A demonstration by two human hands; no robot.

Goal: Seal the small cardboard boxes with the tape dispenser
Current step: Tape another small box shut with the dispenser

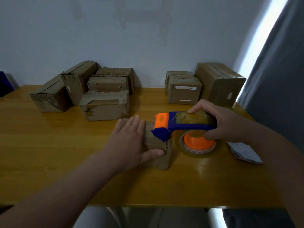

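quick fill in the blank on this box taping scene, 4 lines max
1. The right hand grips the ____ and orange tape dispenser.
2. The left hand lies ____ on the small cardboard box.
3. The other cardboard boxes stand at the far edge of the table, against the ____.
4. A paper scrap lies to the ____ of the tape roll.

Missing words: blue; flat; wall; right
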